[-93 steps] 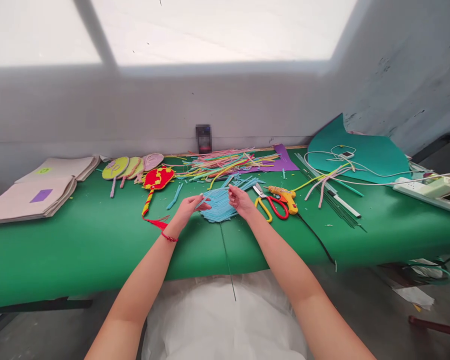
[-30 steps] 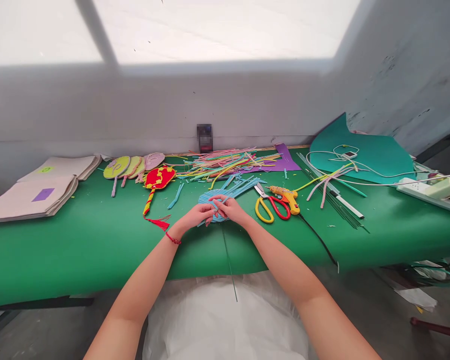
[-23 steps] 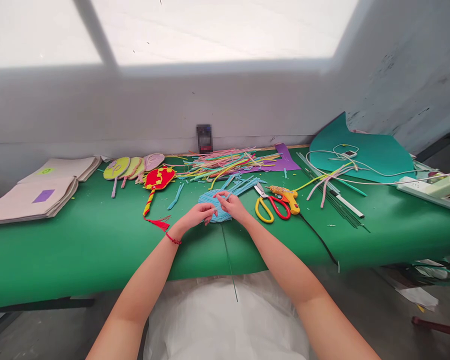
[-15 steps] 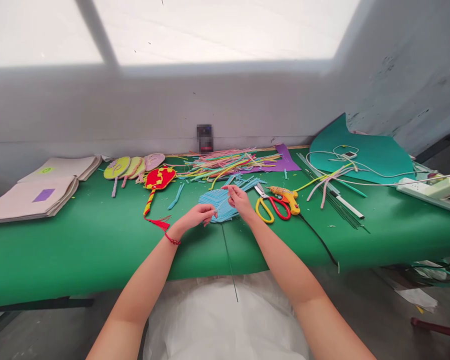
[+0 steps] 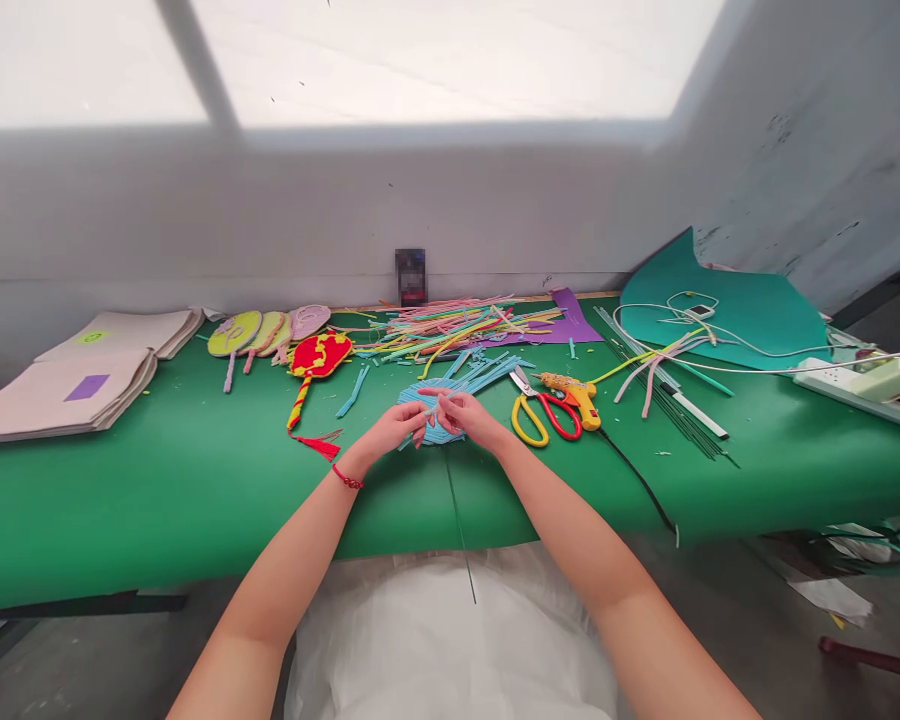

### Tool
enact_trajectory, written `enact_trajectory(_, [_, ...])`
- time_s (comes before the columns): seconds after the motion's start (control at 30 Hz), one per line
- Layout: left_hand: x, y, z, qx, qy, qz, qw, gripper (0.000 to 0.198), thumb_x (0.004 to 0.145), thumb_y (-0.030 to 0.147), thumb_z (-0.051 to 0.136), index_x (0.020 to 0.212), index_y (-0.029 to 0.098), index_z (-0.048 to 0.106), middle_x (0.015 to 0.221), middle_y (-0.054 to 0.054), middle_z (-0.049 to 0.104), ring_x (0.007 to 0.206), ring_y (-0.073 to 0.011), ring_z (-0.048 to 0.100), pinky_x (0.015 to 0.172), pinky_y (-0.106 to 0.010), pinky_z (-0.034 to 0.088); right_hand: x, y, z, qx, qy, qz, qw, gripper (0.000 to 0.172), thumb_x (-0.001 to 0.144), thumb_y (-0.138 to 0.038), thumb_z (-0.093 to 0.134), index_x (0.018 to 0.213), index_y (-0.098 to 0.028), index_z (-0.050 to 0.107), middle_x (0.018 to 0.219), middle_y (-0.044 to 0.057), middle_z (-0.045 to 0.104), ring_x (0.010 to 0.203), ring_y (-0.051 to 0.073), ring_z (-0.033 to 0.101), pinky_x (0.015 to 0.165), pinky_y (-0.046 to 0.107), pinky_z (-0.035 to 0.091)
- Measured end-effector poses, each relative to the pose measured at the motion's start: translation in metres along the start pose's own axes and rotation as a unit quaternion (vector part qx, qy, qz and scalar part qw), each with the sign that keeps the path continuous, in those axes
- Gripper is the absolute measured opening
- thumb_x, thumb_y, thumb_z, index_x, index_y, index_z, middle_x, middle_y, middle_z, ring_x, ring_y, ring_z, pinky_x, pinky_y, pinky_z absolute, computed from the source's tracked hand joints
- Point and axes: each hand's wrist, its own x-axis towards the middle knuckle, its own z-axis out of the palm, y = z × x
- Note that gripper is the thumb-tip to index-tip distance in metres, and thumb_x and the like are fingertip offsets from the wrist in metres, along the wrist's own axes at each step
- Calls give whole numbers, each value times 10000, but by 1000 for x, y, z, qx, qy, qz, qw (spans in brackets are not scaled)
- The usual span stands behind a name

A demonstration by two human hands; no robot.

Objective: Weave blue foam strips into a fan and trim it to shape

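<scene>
Both hands meet over a rounded light-blue fan piece (image 5: 412, 395) made of pipe cleaners laid side by side. My left hand (image 5: 396, 432) is closed, with a thin light-blue pipe cleaner (image 5: 430, 411) pinched at its fingertips. My right hand (image 5: 471, 418) closes on the same strip from the other side, its fingertips almost touching the left ones. The fingers hide part of the strip and of the fan piece. A thin dark green wire (image 5: 457, 510) runs from the piece's lower edge over the table edge toward my lap.
Right of my hands lie scissors (image 5: 546, 412) and a yellow glue gun (image 5: 581, 402). Behind is a heap of coloured pipe cleaners (image 5: 465, 325). A red fan (image 5: 320, 356), paler fans (image 5: 234, 335) and stacked sheets (image 5: 52, 400) lie left, a power strip (image 5: 855, 385) far right.
My right hand has come down and left, from above the blue piece to my left hand's fingertips. My left hand has stayed nearly in place.
</scene>
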Motion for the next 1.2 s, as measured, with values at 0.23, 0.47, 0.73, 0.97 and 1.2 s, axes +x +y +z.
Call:
enact_trajectory(0.23, [1, 0, 4, 9, -23, -9, 1000, 373, 848, 535, 502, 752, 175, 509, 563, 44, 489, 513, -96, 502, 548, -239, 378, 7, 9, 1, 14, 73, -13, 997, 597, 814, -641, 511, 1151, -156, 601, 432, -76, 448, 381, 75, 346, 407, 217, 242])
enact_trajectory(0.47, [3, -5, 2, -12, -22, -11, 1000, 343, 859, 505, 508, 801, 169, 543, 536, 54, 480, 485, -89, 481, 547, -234, 389, 6, 6, -3, -2, 114, -43, 993, 619, 815, -633, 514, 1202, -157, 598, 460, -60, 498, 387, 79, 406, 410, 212, 281])
enact_trajectory(0.73, [-5, 7, 2, -52, -68, -45, 995, 336, 846, 502, 530, 779, 172, 541, 547, 50, 444, 510, -93, 442, 564, -242, 407, 1, 1, -6, -3, 110, -67, 992, 594, 831, -588, 541, 1253, -172, 587, 501, -49, 523, 419, 79, 445, 416, 209, 295])
enact_trajectory(0.97, [-6, 6, 0, -92, -71, -60, 991, 324, 829, 463, 576, 697, 180, 490, 533, 70, 332, 496, -84, 407, 539, -237, 385, 2, 4, -7, -2, 94, -73, 993, 602, 848, -616, 491, 1192, -141, 626, 508, -26, 554, 416, 79, 428, 414, 216, 301])
enact_trajectory(1.2, [-6, 6, 0, -96, -68, -64, 991, 295, 823, 437, 583, 707, 175, 511, 537, 65, 344, 492, -84, 401, 539, -244, 392, 3, 3, -2, -17, 129, -77, 989, 600, 828, -619, 505, 1100, -109, 665, 462, -16, 568, 390, 80, 407, 419, 224, 300])
